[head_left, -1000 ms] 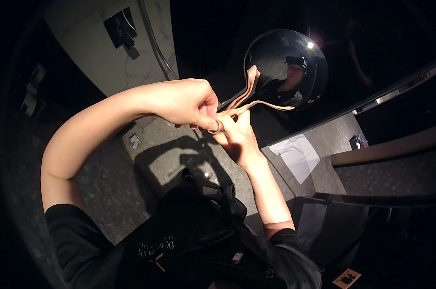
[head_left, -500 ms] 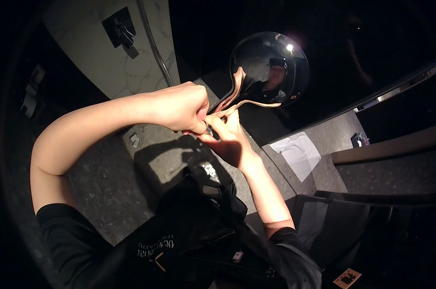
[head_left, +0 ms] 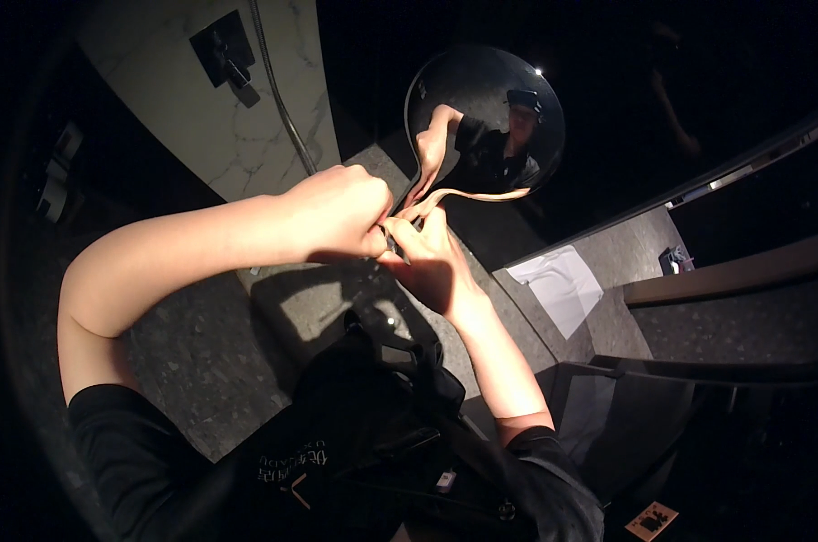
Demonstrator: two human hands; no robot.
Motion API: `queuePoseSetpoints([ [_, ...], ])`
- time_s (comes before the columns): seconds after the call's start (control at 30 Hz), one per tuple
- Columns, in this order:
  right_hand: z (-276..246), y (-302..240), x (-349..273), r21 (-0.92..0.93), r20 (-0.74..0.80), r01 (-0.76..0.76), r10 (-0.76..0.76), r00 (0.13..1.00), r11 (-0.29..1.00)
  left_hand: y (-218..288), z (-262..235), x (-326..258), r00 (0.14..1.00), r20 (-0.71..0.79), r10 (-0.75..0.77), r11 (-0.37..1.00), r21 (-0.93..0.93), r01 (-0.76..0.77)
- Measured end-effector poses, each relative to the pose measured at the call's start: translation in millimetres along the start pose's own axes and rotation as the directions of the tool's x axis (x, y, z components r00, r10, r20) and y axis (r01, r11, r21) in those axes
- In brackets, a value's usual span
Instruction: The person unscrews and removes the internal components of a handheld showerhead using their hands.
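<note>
The left hand (head_left: 341,212), clenched, and the right hand (head_left: 434,264), fingers curled, appear to grasp by its near end a round, glossy black, mirror-like disc (head_left: 481,95) just beyond them, presumably steadying it and sparing its polished face.

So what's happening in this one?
A person's left hand and right hand meet at the narrow end of a shiny round disc, which is held up beyond them. The fingers' exact grip is partly hidden. A white cloth lies to the right, apart from both hands.
</note>
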State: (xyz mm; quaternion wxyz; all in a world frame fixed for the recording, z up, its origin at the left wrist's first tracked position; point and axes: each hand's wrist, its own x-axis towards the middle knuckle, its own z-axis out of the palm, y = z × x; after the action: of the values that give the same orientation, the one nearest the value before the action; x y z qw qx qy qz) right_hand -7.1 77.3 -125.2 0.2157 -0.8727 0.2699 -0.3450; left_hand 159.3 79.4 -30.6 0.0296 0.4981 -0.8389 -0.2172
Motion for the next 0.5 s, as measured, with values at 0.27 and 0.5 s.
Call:
queuePoseSetpoints([
  [0.27, -3, -5, 2, -0.04, -0.117, 0.034, -0.039, 0.992, 0.999, 12, -8, -18, 0.997, -0.017, -0.073, 0.992, 0.099, 0.075],
  [0.5, -8, 5, -3, -0.063, -0.122, 0.002, -0.01, 0.993, 0.998, -1, -7, -34, 0.891, -0.31, 0.331, 0.944, 0.118, -0.309],
])
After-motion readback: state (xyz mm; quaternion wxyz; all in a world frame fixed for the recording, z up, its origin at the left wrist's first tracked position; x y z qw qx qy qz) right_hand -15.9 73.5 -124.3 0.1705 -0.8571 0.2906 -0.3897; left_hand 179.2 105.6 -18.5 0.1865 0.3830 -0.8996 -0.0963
